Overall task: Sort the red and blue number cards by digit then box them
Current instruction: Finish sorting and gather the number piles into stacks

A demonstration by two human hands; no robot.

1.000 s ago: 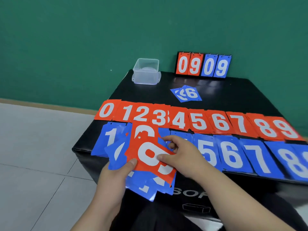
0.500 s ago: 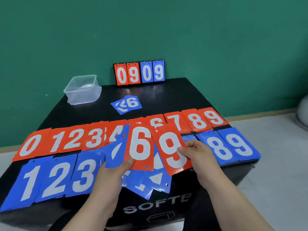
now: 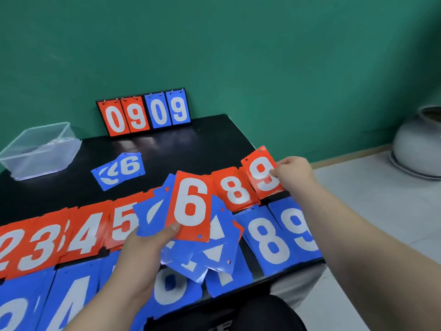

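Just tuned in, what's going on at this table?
A person is sorting number cards on the black table. The right hand pinches a red 9 card at the right end of the red row, beside the red 8s. The left hand holds a fan of unsorted cards with a red 6 card on top. The clear box sits back left.

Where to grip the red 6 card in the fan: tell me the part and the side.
Probably best to pinch the red 6 card by its upper right corner, coming from the right. It lies on top of the fanned blue cards, so that corner is bare, while the left hand pins its lower left corner with the thumb. The right hand holds the red 9 card.
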